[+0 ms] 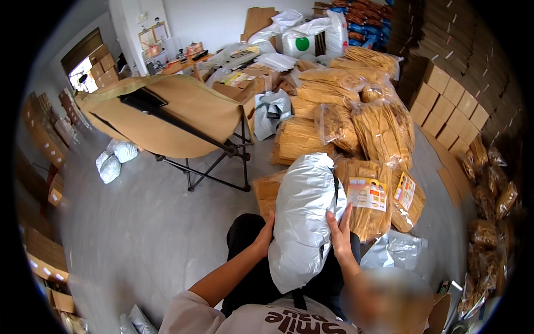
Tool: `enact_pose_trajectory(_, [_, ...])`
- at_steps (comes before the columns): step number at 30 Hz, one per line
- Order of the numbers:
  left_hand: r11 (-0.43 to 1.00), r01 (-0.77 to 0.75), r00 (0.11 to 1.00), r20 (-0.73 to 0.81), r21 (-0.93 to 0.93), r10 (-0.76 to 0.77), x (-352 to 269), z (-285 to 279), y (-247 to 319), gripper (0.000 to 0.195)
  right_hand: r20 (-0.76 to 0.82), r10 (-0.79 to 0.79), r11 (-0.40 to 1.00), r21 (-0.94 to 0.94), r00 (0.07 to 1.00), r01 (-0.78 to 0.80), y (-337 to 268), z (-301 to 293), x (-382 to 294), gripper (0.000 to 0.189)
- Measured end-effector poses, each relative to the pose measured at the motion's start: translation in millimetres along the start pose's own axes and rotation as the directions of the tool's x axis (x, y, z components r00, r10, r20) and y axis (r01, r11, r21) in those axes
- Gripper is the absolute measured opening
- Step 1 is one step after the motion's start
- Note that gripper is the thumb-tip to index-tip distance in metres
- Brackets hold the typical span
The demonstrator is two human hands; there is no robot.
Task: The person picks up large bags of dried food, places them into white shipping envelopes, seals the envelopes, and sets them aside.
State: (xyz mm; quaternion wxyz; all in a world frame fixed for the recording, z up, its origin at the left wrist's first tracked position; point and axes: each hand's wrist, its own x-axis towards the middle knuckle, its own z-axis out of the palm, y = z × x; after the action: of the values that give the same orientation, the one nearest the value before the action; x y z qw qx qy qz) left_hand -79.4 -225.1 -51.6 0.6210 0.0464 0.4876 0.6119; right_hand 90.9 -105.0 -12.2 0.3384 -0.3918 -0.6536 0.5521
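A large, full white plastic mailing bag (302,221) stands on my lap, with a black strip along its upper right side. My left hand (265,236) presses flat against the bag's left side, its fingers partly hidden behind the edge. On the opposite side, my right hand (341,229) supports the bag, thumb and fingers spread along the plastic. Just beyond it lie clear packs of flat, yellowish-brown dried food sheets (369,221), one with a printed label (367,194). An empty-looking silvery bag (394,250) is on the floor to the right.
A tan folding chair or cot with black legs (187,121) stands ahead left. Food packs (325,96) are heaped ahead. Small boxes (448,106) are stacked right, above more bagged goods (486,234). Wrapped white parcels (114,160) lie on the grey floor left; cartons (46,254) line the left side.
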Motion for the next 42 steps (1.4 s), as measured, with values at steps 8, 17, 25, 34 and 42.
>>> enact_pose_trajectory(8, [0.981, 0.12, 0.993, 0.004, -0.154, -0.121, 45.9, -46.1, -25.6, 0.079, 0.053, 0.058, 0.995, 0.083, 0.997, -0.062, 13.8, 13.4, -5.7, 0.092])
enact_pose_trajectory(17, [0.921, 0.018, 0.999, 0.043, -0.389, -0.001, -5.9, -45.2, -45.0, 0.056, 0.265, -0.201, 0.924, -0.269, 0.943, 0.273, -8.0, 36.6, -35.8, 0.068])
enact_pose_trajectory(25, [0.827, -0.409, 0.892, 0.024, -0.387, 0.452, -47.9, -82.8, -61.0, 0.052, 0.655, -0.326, 0.761, -0.246, 0.681, 0.6, -81.1, 109.0, -14.4, 0.073])
enact_pose_trajectory(34, [0.401, -0.632, 0.764, -0.447, -0.663, 0.466, -83.7, -97.4, 13.1, 0.069, 0.761, -0.381, 0.924, 0.285, 0.525, 0.256, -138.2, 199.4, 56.8, 0.052])
enact_pose_trajectory(42, [0.561, -0.484, 0.865, -0.463, -0.672, 0.193, -0.6, -174.6, 49.0, 0.089, 0.804, -0.225, 0.895, -0.053, 0.55, 0.444, -80.8, 130.4, 87.5, 0.043])
